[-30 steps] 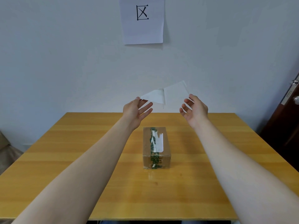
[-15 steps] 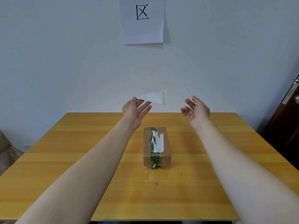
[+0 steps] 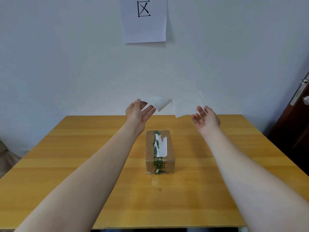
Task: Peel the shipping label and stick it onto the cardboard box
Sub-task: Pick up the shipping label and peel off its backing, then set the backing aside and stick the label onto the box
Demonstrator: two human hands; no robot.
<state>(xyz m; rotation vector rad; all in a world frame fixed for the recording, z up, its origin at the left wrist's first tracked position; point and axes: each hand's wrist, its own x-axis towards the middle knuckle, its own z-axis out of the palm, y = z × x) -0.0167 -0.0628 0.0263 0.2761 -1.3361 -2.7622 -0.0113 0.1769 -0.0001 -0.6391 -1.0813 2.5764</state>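
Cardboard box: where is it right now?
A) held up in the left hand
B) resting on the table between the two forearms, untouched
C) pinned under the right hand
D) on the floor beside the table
B: the cardboard box sits on the table while the left hand and right hand are raised above it, each pinching a white sheet.

You've got a wooden table (image 3: 83, 164) here, honey-coloured with a smooth, slightly glossy varnish. The cardboard box (image 3: 160, 152) at centre frame is matt brown, with shiny tape (image 3: 161, 145) along its top. The white sheets (image 3: 173, 105) between your hands look thin and papery. Up top, the paper notice (image 3: 144, 20) is plain matt on a matt painted wall (image 3: 66, 56).
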